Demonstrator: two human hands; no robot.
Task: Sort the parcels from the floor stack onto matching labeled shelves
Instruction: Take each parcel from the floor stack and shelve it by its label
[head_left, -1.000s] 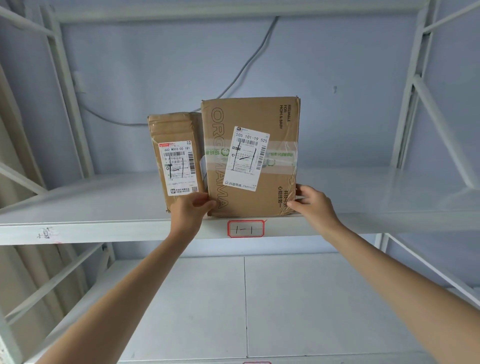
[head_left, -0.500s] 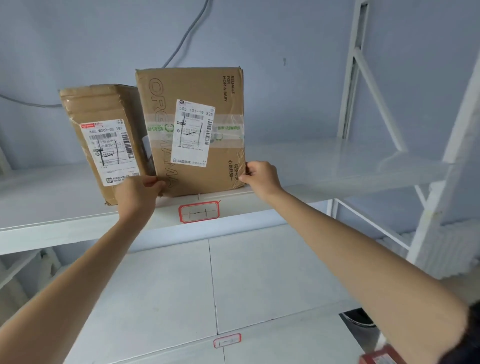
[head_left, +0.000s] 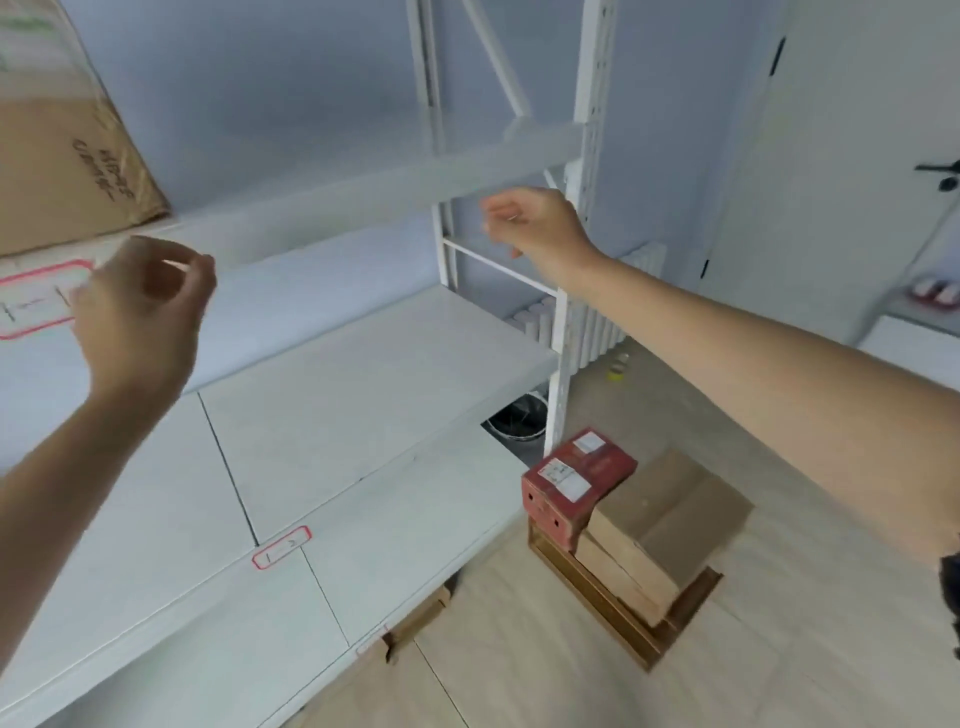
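Both hands have let go of the box (head_left: 62, 156), which stays on the top shelf (head_left: 322, 202) at its left end. Left hand (head_left: 140, 317) and right hand (head_left: 535, 223) hang loosely curled, empty. The floor stack (head_left: 634, 525) is next.

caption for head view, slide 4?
Both hands, left and right, empty near the shelf; red parcel tops floor stack.

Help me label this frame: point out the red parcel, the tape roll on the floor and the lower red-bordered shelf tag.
red parcel (head_left: 579, 480), head view, top face.
tape roll (head_left: 618, 367), head view, its rim.
lower shelf tag (head_left: 281, 554), head view, middle of the tag.
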